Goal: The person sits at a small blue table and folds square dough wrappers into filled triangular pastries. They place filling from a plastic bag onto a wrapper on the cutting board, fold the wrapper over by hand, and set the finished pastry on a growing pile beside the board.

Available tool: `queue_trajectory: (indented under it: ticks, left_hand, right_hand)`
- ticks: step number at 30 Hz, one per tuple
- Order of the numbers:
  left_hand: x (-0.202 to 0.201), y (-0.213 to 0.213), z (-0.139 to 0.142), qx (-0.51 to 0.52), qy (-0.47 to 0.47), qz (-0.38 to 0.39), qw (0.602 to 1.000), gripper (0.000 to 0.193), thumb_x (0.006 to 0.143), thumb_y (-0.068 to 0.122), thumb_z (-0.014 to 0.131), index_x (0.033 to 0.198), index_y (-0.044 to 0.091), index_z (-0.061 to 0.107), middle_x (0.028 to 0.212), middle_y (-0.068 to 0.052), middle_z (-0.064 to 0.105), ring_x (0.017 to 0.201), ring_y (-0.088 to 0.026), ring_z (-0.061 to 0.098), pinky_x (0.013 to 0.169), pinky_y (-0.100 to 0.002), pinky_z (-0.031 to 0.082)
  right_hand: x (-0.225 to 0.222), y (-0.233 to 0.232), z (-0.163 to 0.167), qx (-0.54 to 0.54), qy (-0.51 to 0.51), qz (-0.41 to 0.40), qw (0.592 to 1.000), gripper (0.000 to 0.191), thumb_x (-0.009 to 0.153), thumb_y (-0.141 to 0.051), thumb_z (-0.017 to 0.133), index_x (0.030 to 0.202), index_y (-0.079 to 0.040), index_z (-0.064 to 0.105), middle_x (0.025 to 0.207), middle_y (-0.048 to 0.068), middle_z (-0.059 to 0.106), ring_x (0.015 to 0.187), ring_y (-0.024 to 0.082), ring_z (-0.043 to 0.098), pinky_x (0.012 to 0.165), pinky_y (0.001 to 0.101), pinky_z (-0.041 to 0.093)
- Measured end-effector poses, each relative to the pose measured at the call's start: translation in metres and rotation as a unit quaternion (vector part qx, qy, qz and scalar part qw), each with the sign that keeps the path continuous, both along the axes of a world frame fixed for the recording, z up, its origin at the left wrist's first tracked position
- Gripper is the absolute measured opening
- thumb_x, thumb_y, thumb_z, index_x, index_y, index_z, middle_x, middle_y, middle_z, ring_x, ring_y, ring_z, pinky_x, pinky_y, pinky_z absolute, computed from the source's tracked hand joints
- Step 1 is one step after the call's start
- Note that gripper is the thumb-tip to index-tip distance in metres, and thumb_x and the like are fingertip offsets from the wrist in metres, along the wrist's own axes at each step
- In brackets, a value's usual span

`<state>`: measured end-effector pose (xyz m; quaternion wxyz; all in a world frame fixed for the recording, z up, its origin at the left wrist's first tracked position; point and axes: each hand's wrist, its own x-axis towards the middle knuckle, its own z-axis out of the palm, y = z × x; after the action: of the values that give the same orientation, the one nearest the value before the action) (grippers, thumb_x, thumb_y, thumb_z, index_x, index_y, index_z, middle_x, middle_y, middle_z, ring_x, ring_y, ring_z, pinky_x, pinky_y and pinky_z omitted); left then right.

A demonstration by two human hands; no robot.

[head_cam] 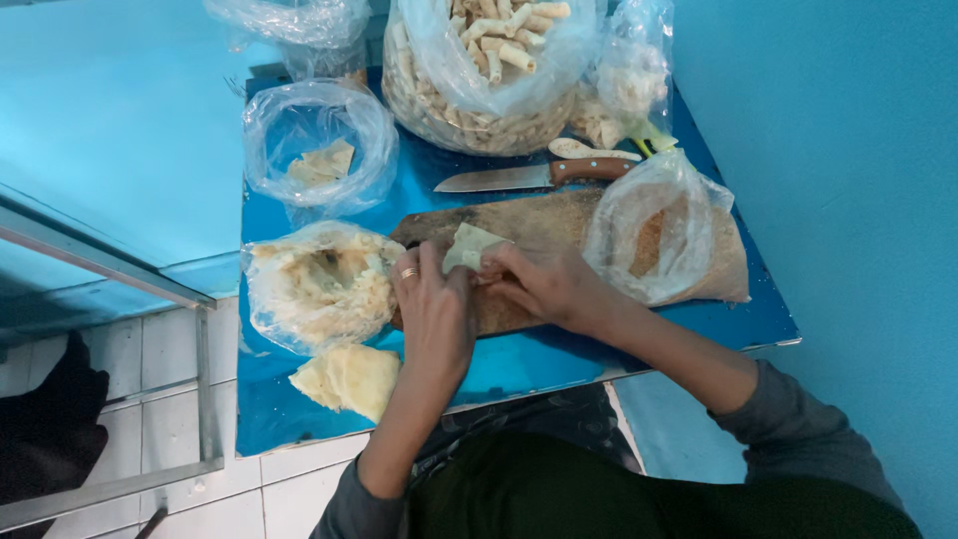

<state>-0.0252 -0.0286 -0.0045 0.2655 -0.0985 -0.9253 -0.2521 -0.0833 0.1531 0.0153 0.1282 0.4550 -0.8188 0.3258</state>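
**Single head-worn view, looking steeply down**

One camera only, worn on the person's head; no second view to overlap with. It faces down and slightly forward over the person's own lap and forearms onto a small blue table [619, 344]. Range: close, arm's reach. The left hand [436, 309] and right hand [547, 287] sit near frame centre, over a wooden cutting board [539, 225]. Top edge cuts off the bags at the table's far end; left side takes in white floor tiles [170, 349]; right side a blue wall [848, 150].
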Motion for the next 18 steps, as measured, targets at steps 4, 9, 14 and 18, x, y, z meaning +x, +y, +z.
queue_trajectory:
  ticks: [4,9,14,18]
  left_hand:
    - [0.001,0.002,0.001,0.077,-0.018,0.017,0.997,0.013,0.086,0.005,0.070,0.097,-0.001,0.075,0.126,-0.024,0.053,0.117,-0.046,0.048,0.096,-0.053,0.042]
    - [0.004,0.000,0.007,0.087,0.018,-0.002,0.996,0.013,0.079,0.001,0.069,0.090,0.000,0.075,0.133,-0.024,0.053,0.119,-0.046,0.048,0.096,-0.051,0.043]
    - [0.000,0.002,0.005,0.030,0.030,-0.007,0.999,0.011,0.081,-0.001,0.066,0.090,-0.005,0.069,0.133,-0.026,0.052,0.122,-0.045,0.049,0.103,-0.052,0.042]
    - [-0.003,0.003,0.000,0.021,-0.014,0.002,1.000,0.019,0.080,-0.004,0.063,0.097,-0.006,0.069,0.119,-0.026,0.051,0.116,-0.046,0.048,0.103,-0.054,0.039]
  right_hand:
    - [-0.005,-0.006,0.001,0.023,-0.050,-0.045,0.997,0.026,0.092,-0.014,0.074,0.110,-0.009,0.056,0.090,0.007,0.075,0.090,0.031,0.074,0.073,0.0408,0.054]
    - [-0.022,-0.013,0.013,0.025,-0.206,-0.089,0.974,0.031,0.087,-0.015,0.076,0.106,-0.008,0.053,0.086,0.007,0.076,0.086,0.025,0.078,0.072,0.0381,0.056]
    - [-0.022,-0.015,0.015,-0.016,-0.282,-0.089,0.955,0.031,0.085,-0.014,0.076,0.105,-0.008,0.053,0.086,0.006,0.078,0.084,0.023,0.080,0.072,0.0363,0.059]
    - [-0.001,-0.011,0.005,-0.008,-0.075,-0.092,0.993,0.021,0.092,-0.015,0.074,0.106,-0.010,0.059,0.090,0.010,0.073,0.086,0.030,0.073,0.072,0.0397,0.055]
